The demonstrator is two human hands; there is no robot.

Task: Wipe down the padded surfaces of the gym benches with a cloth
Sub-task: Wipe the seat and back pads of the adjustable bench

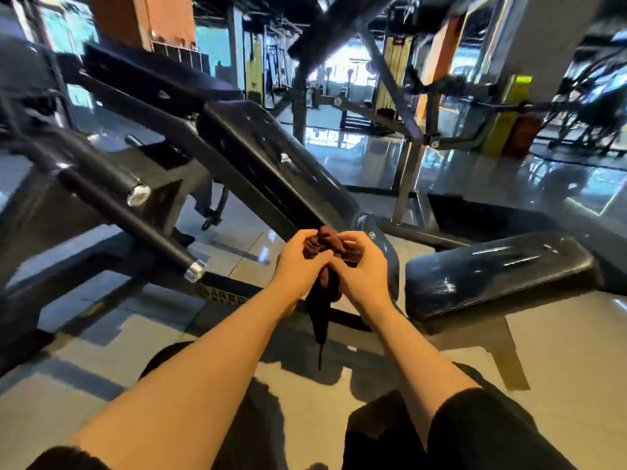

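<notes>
Forearms, bare below dark sleeves, fill the near foreground and converge on the cloth; left to right the findings follow. Far left: a black steel frame (112, 195) with capped tube ends stands over the tiled floor (84, 320); it carries no padding and falls outside the work. Left of centre: the inclined back pad (271, 157) rises away from the hands; its black cover shows dull specks and one pale mark or tear near its middle; whether these are dirt or damage cannot be told. Centre: the left hand (298, 266) and the right hand (361, 269) are held together in the air, fingers of both curled around a dark brown cloth (327, 242); it is bunched above the knuckles and a dark tail hangs below the wrists; the cloth touches neither pad. Right: the flat seat pad (498, 276) lies just beside the right hand, glossy with streaked highlights; whether that sheen is moisture or only reflected light cannot be told.

Assessment: no wiping contact is in hand at this moment; the cloth appears to be being gathered or refolded. In my judgement no pad can be certified clean from this view; the back pad, the seat pad and any further benches in the blurred background should be treated as outstanding.
</notes>
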